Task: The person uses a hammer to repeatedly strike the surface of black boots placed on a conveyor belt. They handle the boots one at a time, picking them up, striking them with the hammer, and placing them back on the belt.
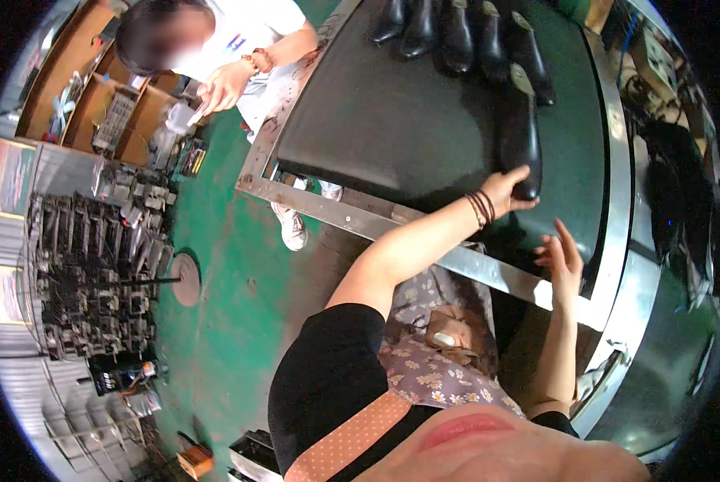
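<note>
My left hand point(504, 193), with dark bands at the wrist, grips the near end of a shiny black shoe last point(522, 132). The last lies lengthwise on a dark green belt point(376, 104), its tan-topped end pointing away from me. Over the belt's near right part, my right hand point(563, 259) is raised with its fingers apart and nothing in it. Beyond the held last, several similar black shoe lasts point(456, 40) lie in a row at the far end, one point(530, 56) close beside it.
A metal frame point(336, 210) edges the belt. Across its left side stands another person, whose hands point(222, 88) hold a small pale thing. Metal racks point(95, 273) and a wooden shelf point(71, 96) stand at the left. Dark items point(681, 193) lie beyond the right rail.
</note>
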